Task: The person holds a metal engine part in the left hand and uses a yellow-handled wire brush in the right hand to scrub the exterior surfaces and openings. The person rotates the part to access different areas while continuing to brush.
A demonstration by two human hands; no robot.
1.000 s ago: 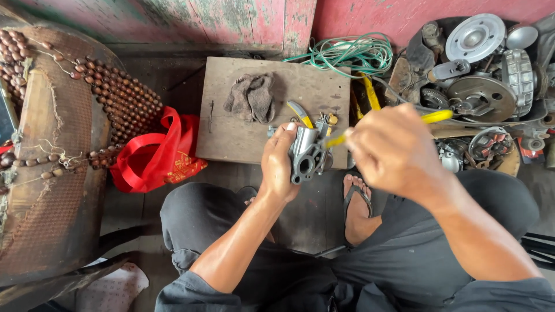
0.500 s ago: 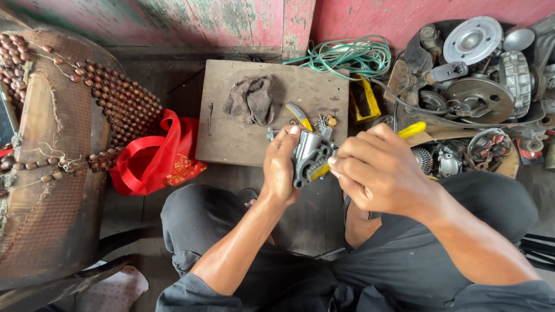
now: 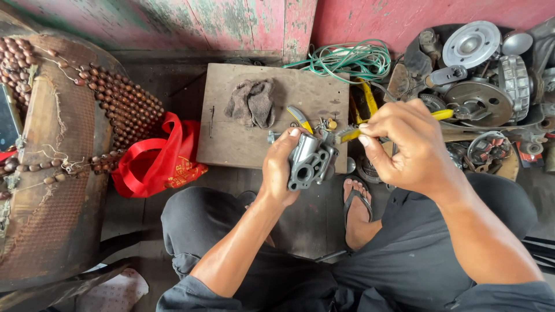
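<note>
Legs: the person sits low with knees apart, dark trousers on both sides, one foot in a sandal (image 3: 358,199) on the floor between them, so the work stays over the lap
Left hand: the left hand (image 3: 280,167) is wrapped around a grey metal carburetor body (image 3: 311,164), fingers closed on it from the left side; it holds the part tilted, with its flange holes facing the camera, probably to give the tool free access at the top
Right hand: the right hand (image 3: 413,144) is closed on a yellow-handled tool (image 3: 352,134), with the handle end (image 3: 442,114) coming out behind the fingers; the tip meets the upper end of the carburetor body, but what kind of tip it has cannot be told
Place of the part: the carburetor body is in the air, just in front of the near edge of the wooden board (image 3: 231,144), not resting on it
Board: on it lie a grey rag (image 3: 251,103), a second small tool with yellow grip (image 3: 300,118) and some small brass pieces (image 3: 330,123), all near the hands, so it seems to serve as a tray for loose parts
Left side: a red bag (image 3: 159,159) lies beside the board, and a beaded seat cover (image 3: 115,107) on a worn seat
Far right: a heap of engine parts (image 3: 480,75), discs and housings, and a coil of green wire (image 3: 352,60) against the painted wall (image 3: 231,23)
</note>
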